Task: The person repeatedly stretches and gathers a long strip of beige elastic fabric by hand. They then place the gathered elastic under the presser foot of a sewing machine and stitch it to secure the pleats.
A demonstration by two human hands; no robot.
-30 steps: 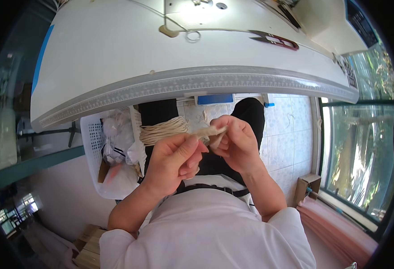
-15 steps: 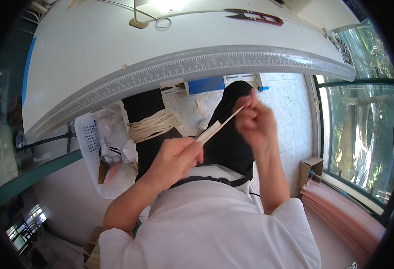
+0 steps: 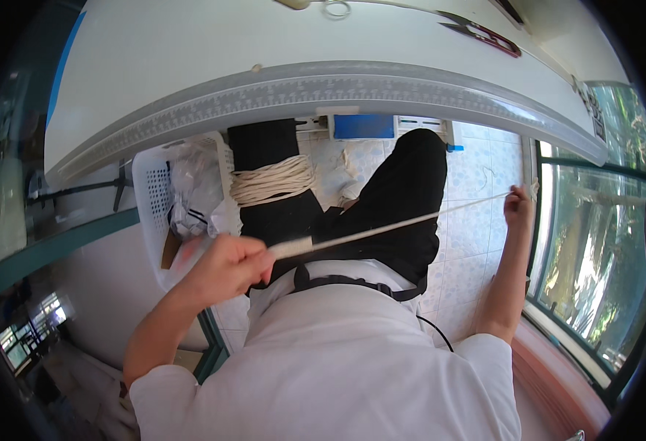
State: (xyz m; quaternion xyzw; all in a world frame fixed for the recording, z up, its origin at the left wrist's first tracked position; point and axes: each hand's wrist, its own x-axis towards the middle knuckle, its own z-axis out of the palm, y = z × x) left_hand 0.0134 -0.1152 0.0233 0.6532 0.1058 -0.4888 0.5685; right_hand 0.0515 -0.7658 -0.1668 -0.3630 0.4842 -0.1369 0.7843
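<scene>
My left hand (image 3: 227, 270) is closed around one end of a cream-coloured flat strip (image 3: 293, 248), held just above my lap. From the strip's free end a thin off-white cord (image 3: 404, 223) runs taut, up and to the right. My right hand (image 3: 518, 206) pinches the cord far out to the right, near the window, where a small pale loose bit shows beside the fingers. Whether the cord passes inside the strip or is fixed to it I cannot tell. A bundle of cream cord (image 3: 273, 181) lies across my left thigh.
Ahead is a white table (image 3: 190, 44) with a grey ruler (image 3: 323, 92) along its near edge. Thread snips (image 3: 484, 37) lie on it. A white plastic basket (image 3: 150, 195) with clear bags stands left of my legs. The window (image 3: 587, 250) is close on the right.
My right hand has moved far to the right, drawing out a much longer stretch of cord. My left hand has shifted left and lower with the strip, which now lies nearly level.
</scene>
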